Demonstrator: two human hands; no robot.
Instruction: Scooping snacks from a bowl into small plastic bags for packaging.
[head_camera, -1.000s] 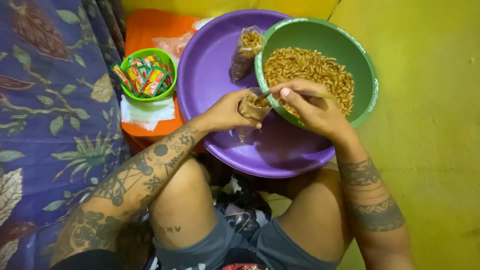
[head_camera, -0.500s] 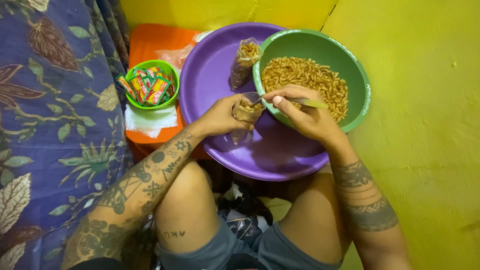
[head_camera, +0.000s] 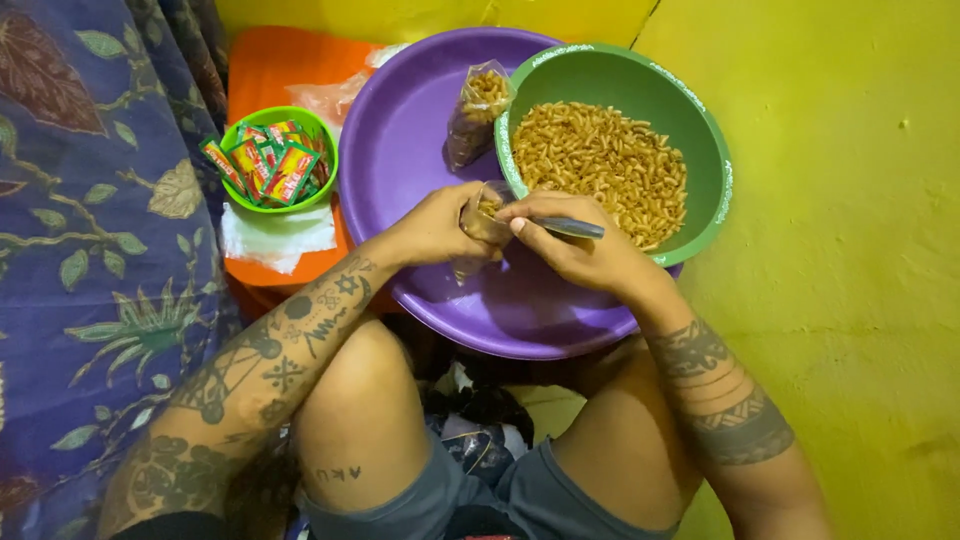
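My left hand (head_camera: 437, 227) holds a small clear plastic bag (head_camera: 478, 222) open over the purple basin (head_camera: 420, 110). My right hand (head_camera: 578, 250) grips a metal spoon (head_camera: 572, 227), its tip at the bag's mouth. A little of the fried snack shows inside the bag. Right beside my hands stands the green bowl (head_camera: 700, 130), filled with golden fried snack pieces (head_camera: 600, 165). A filled and closed clear bag (head_camera: 477, 110) of the same snack leans in the basin against the bowl.
A small green bowl (head_camera: 278, 158) of red and green sachets sits on an orange surface (head_camera: 270, 70) with white plastic beneath it. A blue floral cloth (head_camera: 90, 250) lies at the left. Yellow floor spreads at the right. My bare knees are below the basin.
My right hand has brought the spoon from the green bowl down to the bag's mouth. The view has shifted slightly; the left hand keeps holding the bag.
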